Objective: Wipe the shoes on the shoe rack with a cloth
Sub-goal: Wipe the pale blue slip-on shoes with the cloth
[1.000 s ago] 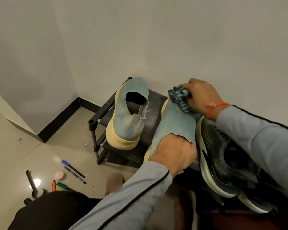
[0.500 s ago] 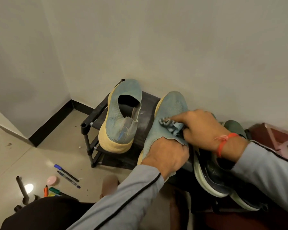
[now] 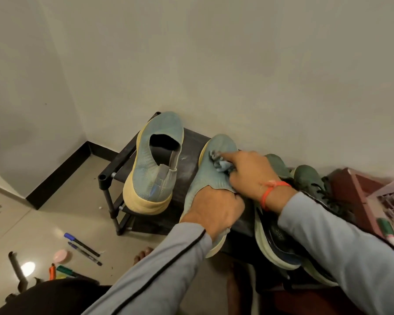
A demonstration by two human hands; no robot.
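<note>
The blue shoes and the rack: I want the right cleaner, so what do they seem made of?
The blue shoes look like knit fabric, matte with a fine woven texture, on pale yellow soles that seem foam or rubber. The rack has dark tubes with joints, probably plastic or coated metal; I cannot tell which.

blue shoe (image 3: 205, 178): on rack (image 3: 189, 164), toe to wall | cloth (image 3: 221, 163): bunched on it

Clearance around the shoe rack (image 3: 114, 163)
Your way is open along the strip of shelf between the blue shoes (image 3: 156, 164); the wall (image 3: 237, 76) closes the back, dark sneakers (image 3: 280, 242) crowd the right, markers (image 3: 81, 244) litter the floor left.
</note>
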